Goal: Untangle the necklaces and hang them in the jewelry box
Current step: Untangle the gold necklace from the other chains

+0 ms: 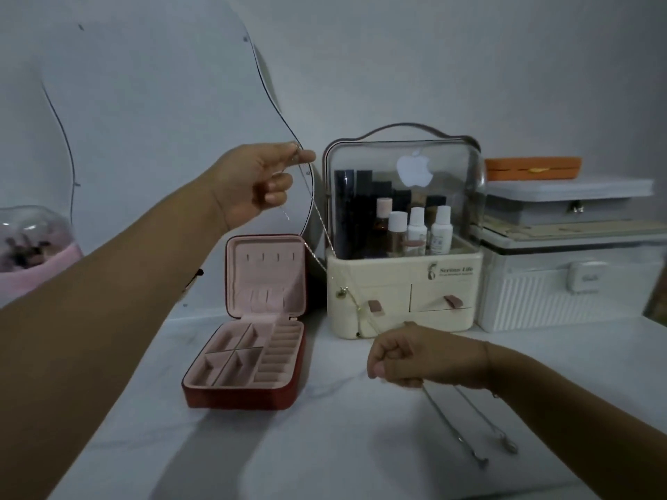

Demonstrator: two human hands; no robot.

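Note:
My left hand (pixel 252 185) is raised above the table and pinches one end of a thin gold necklace (pixel 325 236). The chain runs down and right, past a small pendant, to my right hand (pixel 393 351), which grips it low in a fist near the table. A silver chain (pixel 465 424) hangs out of the right fist and trails across the white table top. The red jewelry box (pixel 249 341) with pink lining stands open below the left hand, its lid upright with empty hooks.
A cream cosmetics organiser (pixel 400 283) with a clear dome and small bottles stands behind the right hand. White cases (pixel 570 283) are stacked to its right with an orange box on top. A pink domed container (pixel 32 254) sits far left. A wavy-edged mirror leans on the wall.

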